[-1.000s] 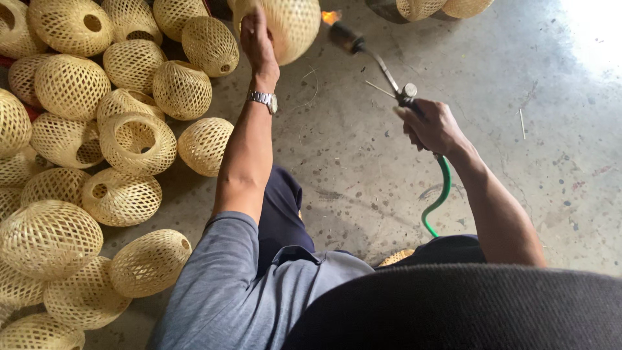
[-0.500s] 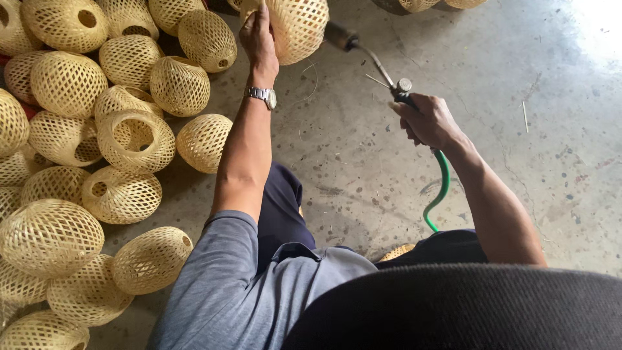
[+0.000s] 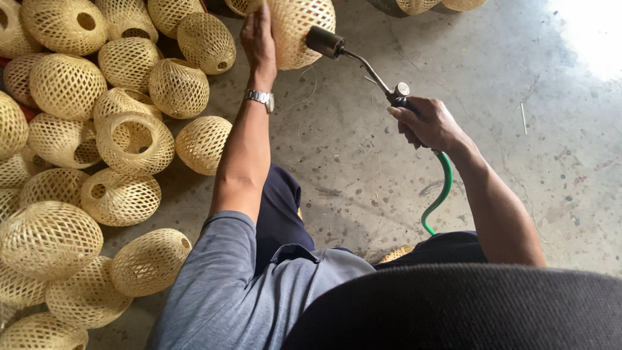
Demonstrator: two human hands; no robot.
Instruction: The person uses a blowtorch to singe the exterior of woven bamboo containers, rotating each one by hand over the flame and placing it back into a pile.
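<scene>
View from the head camera, looking down. My left hand [image 3: 258,35] grips a woven lampshade [image 3: 299,29] at its side, fingers wrapped against the open lattice, holding it off the concrete floor [image 3: 363,149] at arm's length, probably so that its surface can be turned freely. My right hand [image 3: 427,123] is closed round the handle of a gas torch [image 3: 363,61], whose dark nozzle sits just beside the shade; a green hose [image 3: 442,188] trails back toward my knee. No flame can be made out. To the left lies a heap of similar shades [image 3: 78,162]: pale, rounded, egg-like bamboo shells with round end openings. A metal wristwatch [image 3: 260,98] circles my left wrist.
</scene>
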